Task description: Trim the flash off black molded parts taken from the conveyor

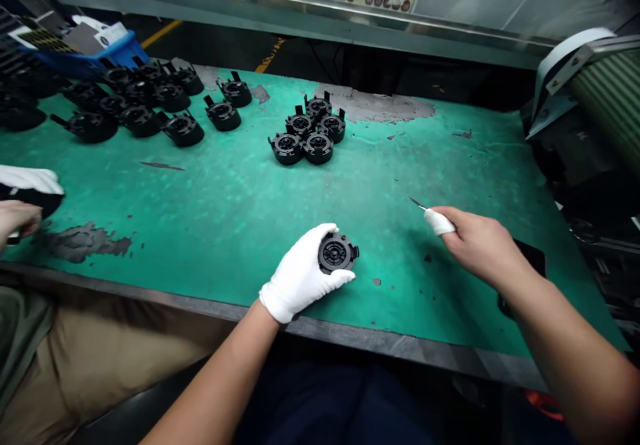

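My left hand [305, 271], in a white glove, is closed around a round black plastic part [336, 253] just above the table's near side. The part's ribbed face points up, and a small tab sticks out on its right. To the right, my right hand [475, 241] has no glove, only a white wrap on one finger. Its fingers are pinched on a slim knife [417, 203] whose pointed blade aims left, apart from the black part. The knife's handle is hidden in the hand.
Several similar black parts [319, 145] cluster at mid-table, with more [140, 118] at left near a blue bin [95, 61]. A co-worker's hands [23, 198] hold a black part. A dark phone-like object [531, 258] lies under my right forearm; a conveyor [610, 91] stands right.
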Available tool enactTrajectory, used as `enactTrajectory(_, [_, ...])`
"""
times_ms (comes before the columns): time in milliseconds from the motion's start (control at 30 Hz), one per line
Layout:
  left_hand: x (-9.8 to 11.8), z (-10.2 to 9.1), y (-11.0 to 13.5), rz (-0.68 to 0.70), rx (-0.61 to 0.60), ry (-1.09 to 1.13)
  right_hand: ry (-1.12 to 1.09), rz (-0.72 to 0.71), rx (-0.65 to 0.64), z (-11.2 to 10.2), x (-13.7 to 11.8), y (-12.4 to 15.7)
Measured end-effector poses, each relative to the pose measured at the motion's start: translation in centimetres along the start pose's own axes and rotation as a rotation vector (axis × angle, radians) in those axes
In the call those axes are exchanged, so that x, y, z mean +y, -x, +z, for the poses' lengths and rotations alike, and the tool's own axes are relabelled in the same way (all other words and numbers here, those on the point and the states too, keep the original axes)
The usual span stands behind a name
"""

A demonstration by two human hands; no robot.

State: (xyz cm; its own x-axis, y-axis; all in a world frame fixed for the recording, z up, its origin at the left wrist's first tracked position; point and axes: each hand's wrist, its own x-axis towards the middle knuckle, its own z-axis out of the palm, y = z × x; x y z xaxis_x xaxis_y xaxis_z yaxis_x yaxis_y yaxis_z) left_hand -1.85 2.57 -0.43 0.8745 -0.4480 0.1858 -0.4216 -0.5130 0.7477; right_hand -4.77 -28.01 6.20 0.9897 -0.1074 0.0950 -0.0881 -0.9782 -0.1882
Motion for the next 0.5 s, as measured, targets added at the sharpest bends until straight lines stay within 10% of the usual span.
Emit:
enactTrajectory(233, [0.6,1.8,3.0,-0.077,0.271,0.012,-0.729,-0.089,-0.172,5.6,-11.6,7.6])
enactTrajectory(500, [4.3,1.2,11.5,-0.038,0.127,-0.218,-0.689,-0.112,-0.051,6.8,-11.3,4.4])
